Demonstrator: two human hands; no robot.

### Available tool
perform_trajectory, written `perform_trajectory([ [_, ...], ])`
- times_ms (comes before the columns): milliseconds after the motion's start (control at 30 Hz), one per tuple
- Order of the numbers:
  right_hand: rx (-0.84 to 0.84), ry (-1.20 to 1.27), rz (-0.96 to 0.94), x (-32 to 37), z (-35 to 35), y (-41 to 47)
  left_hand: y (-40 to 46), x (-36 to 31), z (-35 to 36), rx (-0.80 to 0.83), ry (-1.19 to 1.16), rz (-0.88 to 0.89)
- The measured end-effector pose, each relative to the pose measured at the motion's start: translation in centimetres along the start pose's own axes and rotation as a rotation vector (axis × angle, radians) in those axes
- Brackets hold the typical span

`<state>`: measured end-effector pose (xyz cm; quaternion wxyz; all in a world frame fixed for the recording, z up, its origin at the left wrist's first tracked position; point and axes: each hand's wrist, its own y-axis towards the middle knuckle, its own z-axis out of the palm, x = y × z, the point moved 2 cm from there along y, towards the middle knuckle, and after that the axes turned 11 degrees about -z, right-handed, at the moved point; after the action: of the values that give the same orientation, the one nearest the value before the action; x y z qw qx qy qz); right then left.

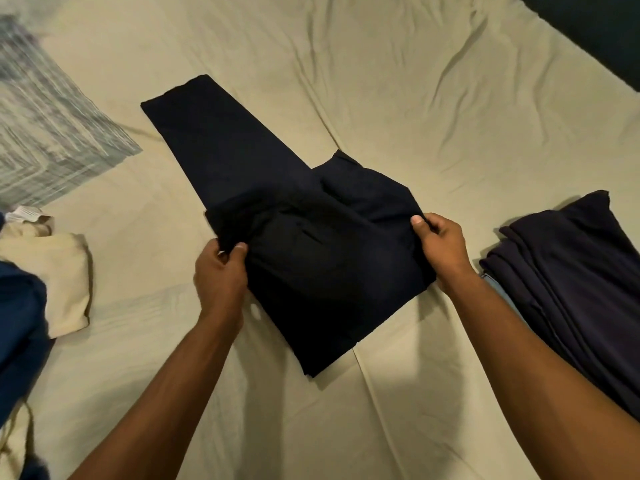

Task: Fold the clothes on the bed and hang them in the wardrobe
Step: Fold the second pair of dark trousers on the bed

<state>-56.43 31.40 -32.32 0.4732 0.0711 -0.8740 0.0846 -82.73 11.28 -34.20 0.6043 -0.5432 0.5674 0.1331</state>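
Black trousers (263, 188) lie on the beige bed sheet (415, 98) in the middle of the view, the legs stretching up and left. The waist end is doubled over near me. My left hand (220, 271) pinches the left corner of that folded end between thumb and fingers. My right hand (438, 242) grips its right corner the same way, thumb on top. Both corners are lifted slightly off the sheet.
A folded dark navy garment (568, 278) lies at the right. At the left sit a cream garment (59, 271) with a white label, a blue garment (20, 327) and a grey patterned pillow (45, 123). A dark bed edge (595, 32) shows top right.
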Motion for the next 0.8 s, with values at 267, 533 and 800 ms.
perform_trajectory([
  [267,0.086,-0.352,0.042,1.2,1.0,1.3,0.5,-0.2,-1.4,0.016,0.099,-0.075],
  [533,0.194,-0.633,-0.748,8.5,6.8,2.3,1.9,-2.1,-1.5,-0.137,0.164,0.070],
  [800,0.621,-1.121,-0.818,11.0,10.3,7.1,3.7,-7.1,3.8,-0.061,0.844,0.442],
])
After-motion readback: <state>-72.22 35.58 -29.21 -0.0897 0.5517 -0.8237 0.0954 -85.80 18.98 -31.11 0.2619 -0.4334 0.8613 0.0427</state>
